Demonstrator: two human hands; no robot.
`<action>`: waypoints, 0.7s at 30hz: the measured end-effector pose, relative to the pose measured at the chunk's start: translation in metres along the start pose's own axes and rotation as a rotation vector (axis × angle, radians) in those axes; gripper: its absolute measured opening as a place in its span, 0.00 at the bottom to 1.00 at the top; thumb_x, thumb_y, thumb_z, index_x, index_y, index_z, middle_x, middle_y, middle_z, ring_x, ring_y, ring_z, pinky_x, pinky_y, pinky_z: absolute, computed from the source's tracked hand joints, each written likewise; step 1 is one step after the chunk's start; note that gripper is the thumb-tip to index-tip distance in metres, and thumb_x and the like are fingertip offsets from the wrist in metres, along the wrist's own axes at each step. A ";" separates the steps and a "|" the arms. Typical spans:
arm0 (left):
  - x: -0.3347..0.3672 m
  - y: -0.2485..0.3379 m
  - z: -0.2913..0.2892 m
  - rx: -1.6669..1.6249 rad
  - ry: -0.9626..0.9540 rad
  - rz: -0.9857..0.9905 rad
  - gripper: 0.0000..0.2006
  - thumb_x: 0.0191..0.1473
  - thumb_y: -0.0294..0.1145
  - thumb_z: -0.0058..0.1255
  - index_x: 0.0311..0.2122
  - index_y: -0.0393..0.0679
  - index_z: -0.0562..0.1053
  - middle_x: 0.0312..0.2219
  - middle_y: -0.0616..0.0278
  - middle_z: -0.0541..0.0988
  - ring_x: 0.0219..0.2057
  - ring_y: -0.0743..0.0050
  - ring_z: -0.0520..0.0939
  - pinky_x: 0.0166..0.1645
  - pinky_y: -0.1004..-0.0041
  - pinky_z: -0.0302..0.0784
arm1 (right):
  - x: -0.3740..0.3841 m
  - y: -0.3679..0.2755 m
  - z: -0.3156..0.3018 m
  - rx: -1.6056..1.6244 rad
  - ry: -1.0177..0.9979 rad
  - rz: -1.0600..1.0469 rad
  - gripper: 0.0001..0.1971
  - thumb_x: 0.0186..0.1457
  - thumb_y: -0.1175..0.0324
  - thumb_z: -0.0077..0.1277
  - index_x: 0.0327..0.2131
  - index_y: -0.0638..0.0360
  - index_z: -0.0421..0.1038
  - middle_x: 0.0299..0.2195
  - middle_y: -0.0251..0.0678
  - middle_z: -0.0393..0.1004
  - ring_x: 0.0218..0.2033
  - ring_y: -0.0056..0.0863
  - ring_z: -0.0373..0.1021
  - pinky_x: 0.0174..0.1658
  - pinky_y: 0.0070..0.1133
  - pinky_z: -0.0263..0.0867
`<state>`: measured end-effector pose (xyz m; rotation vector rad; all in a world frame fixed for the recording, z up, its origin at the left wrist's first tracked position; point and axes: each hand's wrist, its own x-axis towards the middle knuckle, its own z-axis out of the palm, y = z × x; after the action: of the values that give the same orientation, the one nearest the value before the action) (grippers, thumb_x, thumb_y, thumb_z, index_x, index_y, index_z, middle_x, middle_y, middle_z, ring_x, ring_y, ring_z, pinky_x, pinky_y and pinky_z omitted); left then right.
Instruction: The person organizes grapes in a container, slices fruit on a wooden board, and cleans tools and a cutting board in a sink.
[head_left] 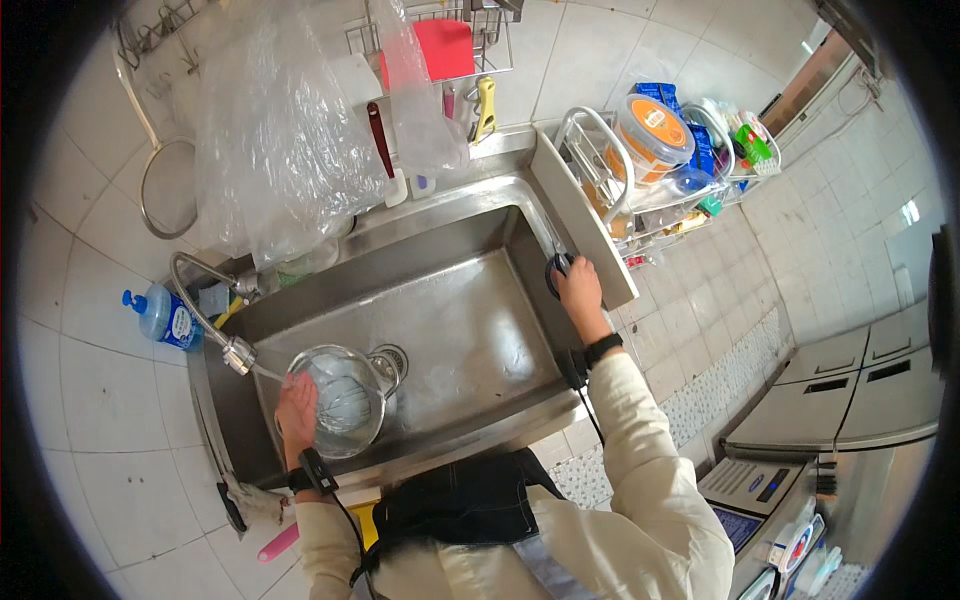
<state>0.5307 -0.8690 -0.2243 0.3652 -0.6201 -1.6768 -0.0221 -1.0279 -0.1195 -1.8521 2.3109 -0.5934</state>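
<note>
My left hand (297, 408) is at the left end of the steel sink (470, 310), its fingers stretched out beside the rim of a clear round bowl (362, 440). Water from the curved faucet (238, 352) runs down at its fingertips. Inside the bowl lies a pale, ribbed shape like a whisk head (343, 404); I cannot make out what it is. At the sink's right edge, my right hand (580, 285) is closed around the black handles of a pair of scissors (556, 264), with the blades toward the far corner.
A blue soap pump bottle (165, 317) stands left of the faucet. Plastic bags (290, 150) hang behind the sink, near a strainer (168, 188) and a yellow peeler (485, 108). To the right, a white wire rack (625, 215) holds an orange-lidded tub (650, 138) and packets.
</note>
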 end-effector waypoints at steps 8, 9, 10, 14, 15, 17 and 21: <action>-0.010 0.003 0.040 0.040 0.477 0.061 0.18 0.57 0.33 0.29 0.53 0.42 0.55 0.52 0.52 0.58 0.53 0.63 0.59 0.56 0.67 0.56 | 0.072 0.006 0.034 -0.305 -0.044 0.069 0.18 0.46 0.58 0.48 0.34 0.64 0.64 0.35 0.44 0.67 0.38 0.39 0.66 0.36 0.30 0.67; -0.011 0.005 0.047 0.144 0.545 0.077 0.18 0.56 0.32 0.31 0.52 0.42 0.57 0.50 0.54 0.61 0.51 0.65 0.62 0.54 0.67 0.59 | 0.072 0.010 0.038 -0.344 -0.056 0.082 0.19 0.47 0.57 0.48 0.34 0.64 0.65 0.35 0.43 0.67 0.38 0.38 0.66 0.35 0.30 0.67; -0.016 0.008 0.055 0.251 0.623 0.098 0.17 0.55 0.31 0.34 0.51 0.42 0.58 0.48 0.56 0.64 0.49 0.66 0.64 0.51 0.68 0.61 | 0.069 0.006 0.038 -0.375 -0.058 0.080 0.19 0.47 0.56 0.47 0.34 0.63 0.66 0.34 0.42 0.67 0.37 0.38 0.67 0.35 0.29 0.67; -0.064 0.021 0.056 0.639 0.939 0.126 0.15 0.51 0.30 0.43 0.46 0.43 0.64 0.39 0.62 0.71 0.39 0.73 0.71 0.44 0.73 0.66 | 0.069 -0.013 0.050 -0.536 0.014 0.010 0.16 0.48 0.57 0.44 0.31 0.60 0.69 0.34 0.41 0.69 0.36 0.36 0.68 0.32 0.29 0.68; -0.079 0.020 0.063 0.513 1.009 0.156 0.14 0.51 0.30 0.42 0.44 0.43 0.65 0.39 0.62 0.72 0.39 0.74 0.71 0.44 0.74 0.66 | 0.069 -0.025 0.048 -0.569 -0.087 0.022 0.13 0.49 0.60 0.42 0.29 0.57 0.72 0.32 0.40 0.71 0.33 0.36 0.70 0.30 0.29 0.68; -0.077 0.034 0.082 0.546 1.139 0.158 0.12 0.52 0.31 0.42 0.42 0.44 0.66 0.37 0.63 0.72 0.38 0.75 0.71 0.42 0.76 0.66 | 0.068 0.001 0.047 -0.665 -0.038 -0.081 0.14 0.48 0.57 0.43 0.21 0.56 0.73 0.26 0.39 0.74 0.29 0.37 0.72 0.30 0.29 0.69; -0.131 0.097 0.036 1.446 1.506 0.203 0.12 0.46 0.27 0.42 0.38 0.37 0.67 0.35 0.52 0.73 0.35 0.59 0.73 0.40 0.68 0.68 | 0.056 -0.014 0.019 -0.459 -0.083 0.044 0.19 0.48 0.54 0.41 0.29 0.62 0.70 0.32 0.50 0.71 0.35 0.45 0.69 0.37 0.35 0.65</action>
<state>0.6144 -0.7445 -0.1514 2.1725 -0.4991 -0.1295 -0.0168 -1.0883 -0.1233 -1.9420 2.5816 0.0313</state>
